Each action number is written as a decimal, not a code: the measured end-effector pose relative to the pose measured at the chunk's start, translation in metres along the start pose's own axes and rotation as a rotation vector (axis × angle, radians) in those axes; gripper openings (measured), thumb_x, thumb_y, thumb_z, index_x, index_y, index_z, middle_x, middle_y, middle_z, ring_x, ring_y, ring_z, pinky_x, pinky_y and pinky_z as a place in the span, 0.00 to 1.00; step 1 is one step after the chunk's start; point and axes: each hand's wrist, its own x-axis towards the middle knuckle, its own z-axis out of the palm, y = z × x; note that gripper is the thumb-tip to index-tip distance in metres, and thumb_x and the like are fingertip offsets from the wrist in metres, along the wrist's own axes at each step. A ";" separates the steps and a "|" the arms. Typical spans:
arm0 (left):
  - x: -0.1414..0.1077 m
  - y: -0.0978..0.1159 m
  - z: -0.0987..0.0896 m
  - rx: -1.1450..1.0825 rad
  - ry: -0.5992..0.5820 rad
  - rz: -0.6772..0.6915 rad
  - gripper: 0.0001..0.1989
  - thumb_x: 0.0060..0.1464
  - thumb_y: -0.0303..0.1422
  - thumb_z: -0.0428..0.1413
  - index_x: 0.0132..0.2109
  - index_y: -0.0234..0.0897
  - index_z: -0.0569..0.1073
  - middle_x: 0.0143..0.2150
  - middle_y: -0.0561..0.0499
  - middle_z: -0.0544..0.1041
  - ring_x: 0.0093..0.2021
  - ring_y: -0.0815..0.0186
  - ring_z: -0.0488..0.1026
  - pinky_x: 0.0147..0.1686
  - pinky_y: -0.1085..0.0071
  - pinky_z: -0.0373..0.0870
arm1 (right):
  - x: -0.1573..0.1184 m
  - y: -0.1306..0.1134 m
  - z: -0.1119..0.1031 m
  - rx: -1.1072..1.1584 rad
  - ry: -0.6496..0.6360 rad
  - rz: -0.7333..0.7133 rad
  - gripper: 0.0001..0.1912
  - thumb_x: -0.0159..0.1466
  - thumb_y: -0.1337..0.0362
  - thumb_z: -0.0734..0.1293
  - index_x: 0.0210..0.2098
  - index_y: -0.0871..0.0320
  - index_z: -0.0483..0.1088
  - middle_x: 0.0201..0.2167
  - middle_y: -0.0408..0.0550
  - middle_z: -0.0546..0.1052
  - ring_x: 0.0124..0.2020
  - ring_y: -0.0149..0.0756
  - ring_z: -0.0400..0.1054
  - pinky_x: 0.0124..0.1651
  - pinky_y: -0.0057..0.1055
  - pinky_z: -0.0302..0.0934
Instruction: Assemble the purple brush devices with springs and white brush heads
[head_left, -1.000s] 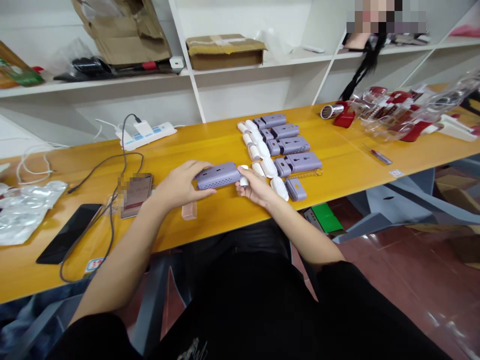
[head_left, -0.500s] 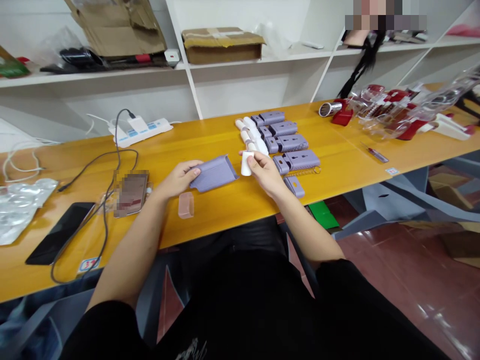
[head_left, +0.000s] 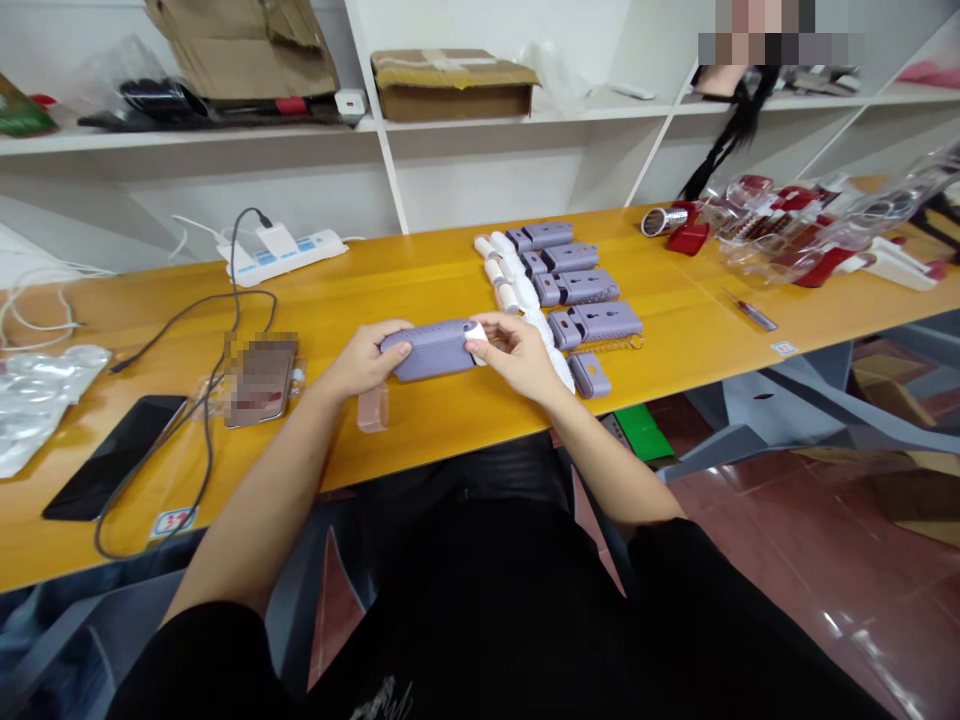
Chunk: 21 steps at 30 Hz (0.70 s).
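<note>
A translucent pink block [head_left: 373,411] rests on the wooden table [head_left: 405,285] between 7 and 8 o'clock from a purple casing [head_left: 435,355], clasped between the left hand's [head_left: 366,362] thumb and fingers while the right hand [head_left: 521,355] pinches a white piece [head_left: 475,343] at its 3 o'clock end. Matching purple shells [head_left: 606,320] line 2 o'clock; beyond, a power strip [head_left: 289,262] sits at 10, a cardboard box [head_left: 457,103] at 12.
</note>
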 end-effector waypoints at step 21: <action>-0.003 0.004 0.001 -0.026 -0.010 -0.009 0.28 0.67 0.60 0.60 0.50 0.39 0.85 0.46 0.44 0.88 0.45 0.53 0.83 0.49 0.59 0.81 | -0.004 0.005 0.011 -0.101 0.133 -0.052 0.21 0.63 0.42 0.83 0.47 0.49 0.87 0.45 0.48 0.87 0.46 0.43 0.80 0.57 0.44 0.77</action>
